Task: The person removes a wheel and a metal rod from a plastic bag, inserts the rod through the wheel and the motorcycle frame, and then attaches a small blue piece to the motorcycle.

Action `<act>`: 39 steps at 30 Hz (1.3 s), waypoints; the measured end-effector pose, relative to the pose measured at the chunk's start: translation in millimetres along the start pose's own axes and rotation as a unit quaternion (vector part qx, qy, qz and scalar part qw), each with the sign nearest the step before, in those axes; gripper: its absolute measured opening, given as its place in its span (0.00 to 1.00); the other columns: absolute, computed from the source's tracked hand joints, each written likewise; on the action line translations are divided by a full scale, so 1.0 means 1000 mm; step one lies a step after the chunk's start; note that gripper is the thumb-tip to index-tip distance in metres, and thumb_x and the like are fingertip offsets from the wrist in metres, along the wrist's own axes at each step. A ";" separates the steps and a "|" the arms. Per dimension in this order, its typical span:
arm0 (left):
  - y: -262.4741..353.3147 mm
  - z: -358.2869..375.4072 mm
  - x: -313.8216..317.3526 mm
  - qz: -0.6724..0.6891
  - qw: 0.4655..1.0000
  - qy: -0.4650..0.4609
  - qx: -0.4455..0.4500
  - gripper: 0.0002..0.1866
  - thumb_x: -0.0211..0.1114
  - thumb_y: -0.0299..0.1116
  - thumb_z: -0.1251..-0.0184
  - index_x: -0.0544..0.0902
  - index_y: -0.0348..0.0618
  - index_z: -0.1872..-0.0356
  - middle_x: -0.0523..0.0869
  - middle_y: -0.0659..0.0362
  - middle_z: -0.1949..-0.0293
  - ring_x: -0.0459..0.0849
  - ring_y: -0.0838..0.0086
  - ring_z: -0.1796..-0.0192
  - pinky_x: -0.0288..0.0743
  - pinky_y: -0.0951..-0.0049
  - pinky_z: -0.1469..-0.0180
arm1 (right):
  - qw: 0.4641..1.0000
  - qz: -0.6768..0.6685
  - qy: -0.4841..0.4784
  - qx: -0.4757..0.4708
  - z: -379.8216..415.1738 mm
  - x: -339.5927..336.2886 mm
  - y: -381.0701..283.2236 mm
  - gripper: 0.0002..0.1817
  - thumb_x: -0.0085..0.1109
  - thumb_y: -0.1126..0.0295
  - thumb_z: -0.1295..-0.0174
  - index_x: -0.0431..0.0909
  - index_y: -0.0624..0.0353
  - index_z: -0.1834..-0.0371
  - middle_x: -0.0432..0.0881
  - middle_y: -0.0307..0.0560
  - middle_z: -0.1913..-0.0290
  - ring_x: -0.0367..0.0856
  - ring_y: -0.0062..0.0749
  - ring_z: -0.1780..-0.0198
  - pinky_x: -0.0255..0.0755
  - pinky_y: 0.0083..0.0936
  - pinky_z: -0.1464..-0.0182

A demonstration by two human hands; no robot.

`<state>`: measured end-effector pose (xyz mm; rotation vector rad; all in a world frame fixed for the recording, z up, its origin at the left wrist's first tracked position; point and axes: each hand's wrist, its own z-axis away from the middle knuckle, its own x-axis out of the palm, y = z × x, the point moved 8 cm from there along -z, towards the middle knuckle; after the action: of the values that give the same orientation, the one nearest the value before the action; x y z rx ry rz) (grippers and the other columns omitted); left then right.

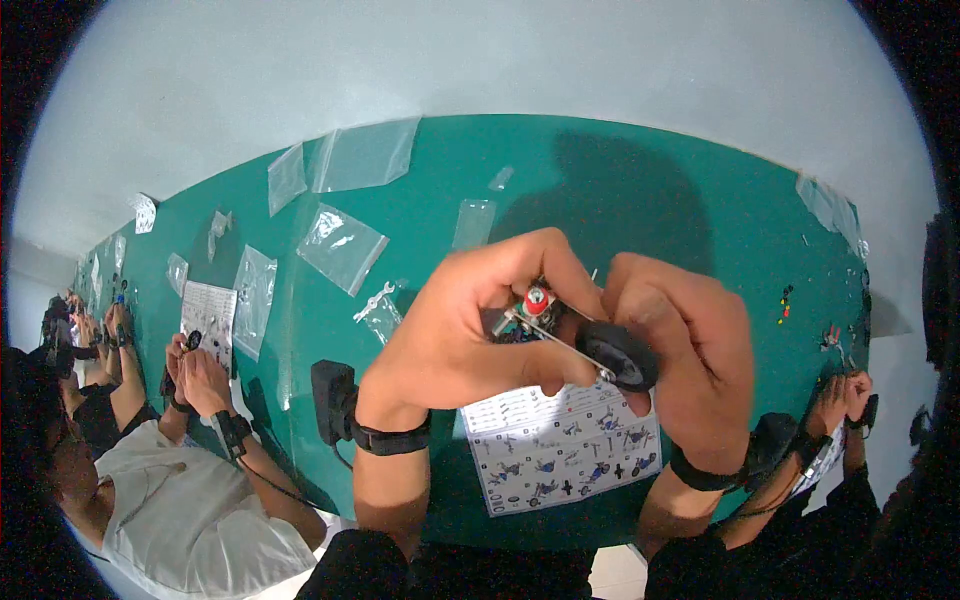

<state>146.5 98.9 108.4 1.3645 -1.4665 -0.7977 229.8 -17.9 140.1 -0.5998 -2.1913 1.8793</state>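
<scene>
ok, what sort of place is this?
Probably a shared assembly workroom: a long green table, a sheet of step drawings, and other people's hands at work along the same table.

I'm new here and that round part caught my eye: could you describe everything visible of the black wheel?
The black wheel is dark and round, with a thick rim around a slightly paler face. It looks like rubber or plastic, though I cannot be sure. It is tilted and held above the green table. The fingers of the right hand grip it and hide part of its edge. A thin metal rod ends beside it; whether they are joined is unclear.
</scene>
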 end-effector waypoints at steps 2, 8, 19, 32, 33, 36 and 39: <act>0.007 -0.001 0.000 -0.024 0.999 -0.004 0.041 0.18 0.85 0.17 0.43 0.87 0.34 0.54 0.89 0.57 0.58 0.88 0.76 0.61 0.80 0.73 0.61 | 1.000 -0.008 -0.008 -0.006 -0.001 0.002 -0.001 0.22 0.56 0.59 0.12 0.77 0.60 0.67 0.73 0.37 0.77 0.72 0.20 0.79 0.64 0.25 0.74; 0.033 0.002 -0.009 -0.147 0.982 0.012 0.115 0.16 0.88 0.32 0.43 0.92 0.39 0.58 0.90 0.53 0.61 0.90 0.52 0.50 0.83 0.47 0.43 | 0.998 -0.040 0.023 -0.039 0.000 -0.007 -0.003 0.15 0.65 0.64 0.19 0.81 0.61 0.65 0.77 0.40 0.71 0.76 0.22 0.73 0.68 0.25 0.70; 0.053 0.005 -0.010 -0.218 0.966 0.024 0.136 0.12 0.85 0.30 0.43 0.93 0.40 0.60 0.90 0.53 0.63 0.90 0.43 0.48 0.85 0.42 0.45 | 0.996 0.023 -0.006 -0.090 0.003 -0.014 -0.016 0.14 0.83 0.71 0.38 0.89 0.65 0.55 0.83 0.45 0.59 0.78 0.28 0.59 0.70 0.23 0.60; 0.069 0.005 0.004 -0.304 0.943 0.032 0.133 0.19 0.88 0.29 0.50 0.90 0.38 0.58 0.89 0.53 0.64 0.91 0.51 0.52 0.84 0.41 0.40 | 0.995 0.015 -0.010 -0.101 0.002 -0.014 -0.023 0.12 0.79 0.72 0.33 0.90 0.67 0.52 0.84 0.48 0.59 0.81 0.28 0.59 0.75 0.21 0.60; 0.066 0.005 0.003 -0.294 0.946 0.039 0.128 0.21 0.89 0.30 0.49 0.89 0.37 0.57 0.89 0.53 0.63 0.91 0.52 0.53 0.84 0.41 0.40 | 0.998 -0.014 -0.001 -0.060 0.002 -0.015 -0.019 0.10 0.77 0.74 0.33 0.90 0.68 0.53 0.84 0.48 0.59 0.81 0.28 0.60 0.76 0.22 0.60; 0.056 0.008 0.004 -0.248 0.959 0.066 0.122 0.24 0.91 0.32 0.48 0.86 0.36 0.54 0.90 0.53 0.61 0.90 0.57 0.56 0.84 0.44 0.44 | 0.991 -0.129 0.031 0.036 0.004 -0.012 -0.010 0.07 0.73 0.79 0.32 0.89 0.69 0.54 0.84 0.49 0.58 0.82 0.28 0.62 0.77 0.22 0.60; 0.053 0.006 0.009 -0.226 0.964 0.066 0.120 0.23 0.90 0.27 0.47 0.87 0.38 0.53 0.90 0.55 0.59 0.88 0.67 0.62 0.80 0.63 0.59 | 0.988 -0.150 0.023 0.006 0.005 -0.013 -0.006 0.08 0.72 0.82 0.31 0.90 0.66 0.51 0.85 0.48 0.58 0.88 0.27 0.59 0.82 0.23 0.59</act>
<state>122.5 97.6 157.1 1.9414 -1.1872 -0.8076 238.1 -28.3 146.3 -0.2883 -2.1017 1.7046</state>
